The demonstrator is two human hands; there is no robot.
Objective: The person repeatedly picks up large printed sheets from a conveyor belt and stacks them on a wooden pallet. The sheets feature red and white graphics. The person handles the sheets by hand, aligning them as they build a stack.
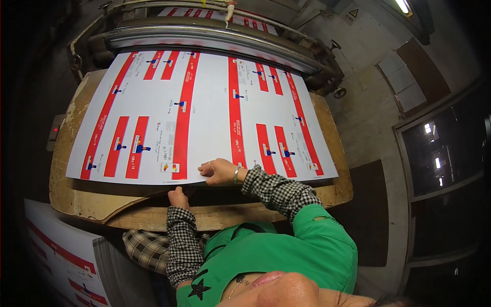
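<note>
A large white printed sheet [210, 110] with red bands and small blue figures lies over a worn wooden table [66, 197], its far end at a metal roller [204, 35]. My right hand [221, 172], with a bracelet at the wrist, is closed on the sheet's near edge, a little right of its middle. Just left of it and lower, my left hand [179, 197] is curled at the table's front, below the sheet's edge. Part of its fingers is hidden there, and what they hold cannot be made out. Checked sleeves cover both forearms.
Roller machinery with handwheels [339, 93] stands across the far side. At the lower left is a stack of similar printed sheets [61, 256]. A small box with a red light [55, 131] sits by the table's left side. Dark window panes [440, 153] are at the right.
</note>
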